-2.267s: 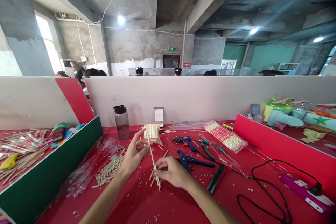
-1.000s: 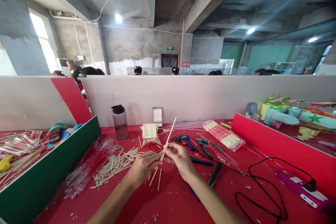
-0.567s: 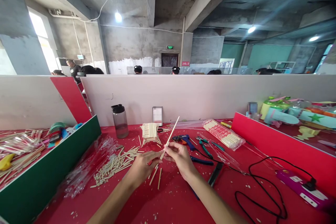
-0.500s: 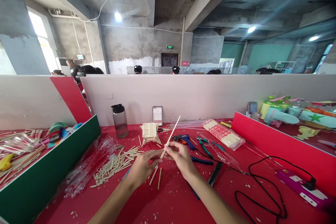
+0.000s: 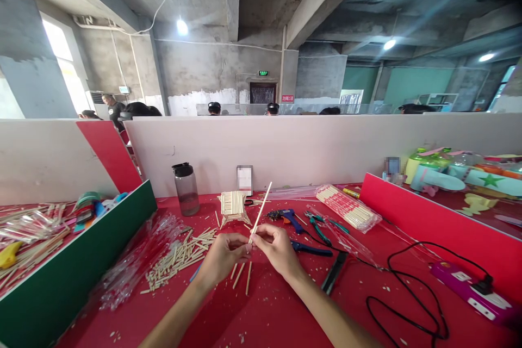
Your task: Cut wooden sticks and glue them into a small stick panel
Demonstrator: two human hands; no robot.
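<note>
A slim wooden stick (image 5: 262, 207) points up and slightly right, pinched near its lower end by the fingers of both hands. My left hand (image 5: 227, 253) is closed at its bottom end, and my right hand (image 5: 276, 244) grips it just above, thumb against the wood. The two hands nearly touch. Just beyond them stands a small structure built of short sticks (image 5: 233, 205). Loose stick pieces (image 5: 248, 278) lie below the hands, and a heap of cut sticks (image 5: 179, 257) is left of my left hand.
To the right lie a blue glue gun (image 5: 289, 218), green-handled pliers (image 5: 319, 229), a bagged bundle of sticks (image 5: 346, 207) and a purple power strip (image 5: 475, 293) with black cable. A bottle (image 5: 186, 189) and phone (image 5: 244, 179) stand at the back. Green (image 5: 93, 244) and red (image 5: 440, 212) dividers flank the table.
The stick has shifted slightly left and stands a little steeper. My left fingers have curled in around its lower end, and the hands have come closer together.
</note>
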